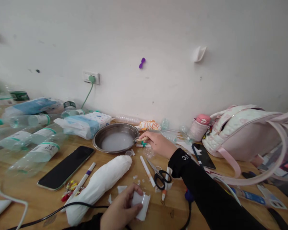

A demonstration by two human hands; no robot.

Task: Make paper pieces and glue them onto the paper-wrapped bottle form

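Observation:
My left hand [122, 208] is at the near edge of the wooden table [33, 198], fingers pinched on a small piece of white paper [141, 204]. A paper-covered bottle shape [99, 187] lies just left of it. My right hand [157, 142], in a black sleeve, reaches to the rim of a metal bowl [115, 138] of cloudy white liquid. Its fingers are closed on a small thing at the rim, with a teal and white piece [142, 144] beneath; I cannot make out what it holds.
Black-handled scissors [159, 174], white markers [147, 171] and a smartphone [66, 167] lie mid-table. Clear plastic bottles [36, 150] and tissue packs [83, 124] crowd the left. A pink bag [244, 134] and pink cup [200, 126] stand right. Cables run along the near edge.

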